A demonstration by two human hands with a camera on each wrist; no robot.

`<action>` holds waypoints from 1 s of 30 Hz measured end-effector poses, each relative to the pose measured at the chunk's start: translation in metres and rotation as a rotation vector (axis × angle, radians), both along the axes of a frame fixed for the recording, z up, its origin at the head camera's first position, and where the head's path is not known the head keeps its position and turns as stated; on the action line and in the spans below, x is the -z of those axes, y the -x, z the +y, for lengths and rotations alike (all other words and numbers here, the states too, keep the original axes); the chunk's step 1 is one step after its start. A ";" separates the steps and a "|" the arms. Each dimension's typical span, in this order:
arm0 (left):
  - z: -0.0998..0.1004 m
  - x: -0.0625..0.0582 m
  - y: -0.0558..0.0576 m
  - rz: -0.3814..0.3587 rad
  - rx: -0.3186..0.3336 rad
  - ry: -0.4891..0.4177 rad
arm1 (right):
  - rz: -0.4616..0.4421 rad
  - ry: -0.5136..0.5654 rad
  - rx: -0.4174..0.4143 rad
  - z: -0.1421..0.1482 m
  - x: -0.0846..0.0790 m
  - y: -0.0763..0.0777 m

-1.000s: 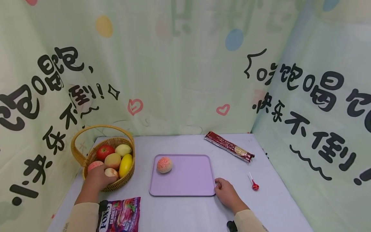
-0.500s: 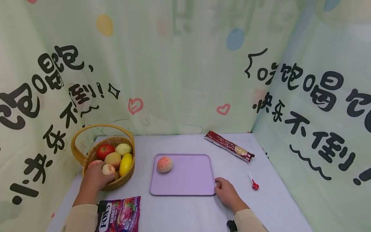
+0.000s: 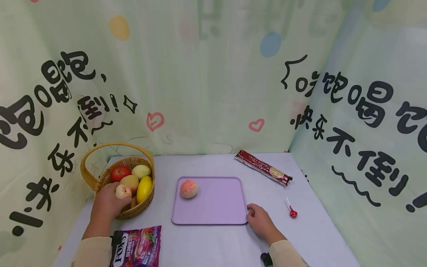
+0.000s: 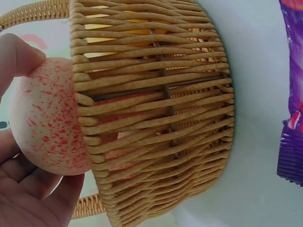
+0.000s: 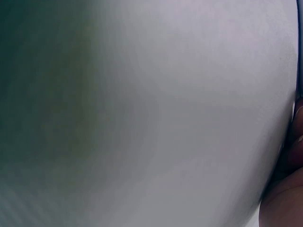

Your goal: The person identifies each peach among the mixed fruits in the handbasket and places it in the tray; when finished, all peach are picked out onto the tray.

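My left hand (image 3: 108, 202) grips a pale peach (image 4: 52, 118) with red speckles at the rim of the wicker basket (image 3: 131, 213). In the left wrist view, the thumb lies on one side of the peach and the fingers curl round the other; the basket's woven wall hides part of it. Inside the basket are a tomato (image 3: 120, 173), a yellow lemon-shaped fruit (image 3: 144, 189) and other round fruit. At the right edge of the purple tray (image 3: 217, 204), my right hand (image 3: 261, 220) holds the rim with curled fingers. Another peach (image 3: 188, 189) sits on the tray's upper left.
A purple FOX'S candy bag (image 3: 141, 246) lies in front of the basket, beside the left forearm. Behind the tray to the right is a dark red snack packet (image 3: 263, 168). A red lollipop (image 3: 293, 213) lies right of the right hand. Printed curtains (image 3: 207, 92) enclose the table.
My left hand has raised the peach from among the basket's fruit, shifting slightly up and left with it. The right hand and the tray stay where they were.
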State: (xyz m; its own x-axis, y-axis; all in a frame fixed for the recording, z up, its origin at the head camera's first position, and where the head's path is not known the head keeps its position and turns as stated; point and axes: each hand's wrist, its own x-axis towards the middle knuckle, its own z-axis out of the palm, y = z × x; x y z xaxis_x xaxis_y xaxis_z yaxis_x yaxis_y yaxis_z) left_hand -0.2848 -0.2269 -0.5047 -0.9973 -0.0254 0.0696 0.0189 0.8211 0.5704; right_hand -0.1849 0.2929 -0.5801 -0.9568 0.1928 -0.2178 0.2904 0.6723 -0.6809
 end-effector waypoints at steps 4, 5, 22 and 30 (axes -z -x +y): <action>0.004 -0.003 -0.001 0.002 -0.026 -0.006 | 0.010 -0.003 -0.004 0.001 0.001 0.001; 0.005 -0.004 -0.001 0.010 -0.034 -0.008 | 0.011 -0.002 -0.002 0.001 0.002 0.001; 0.017 -0.018 -0.005 0.166 -0.087 -0.069 | -0.003 0.000 0.005 0.000 0.002 0.001; 0.021 -0.017 -0.007 0.259 -0.091 -0.097 | -0.001 0.001 0.010 0.000 0.003 0.001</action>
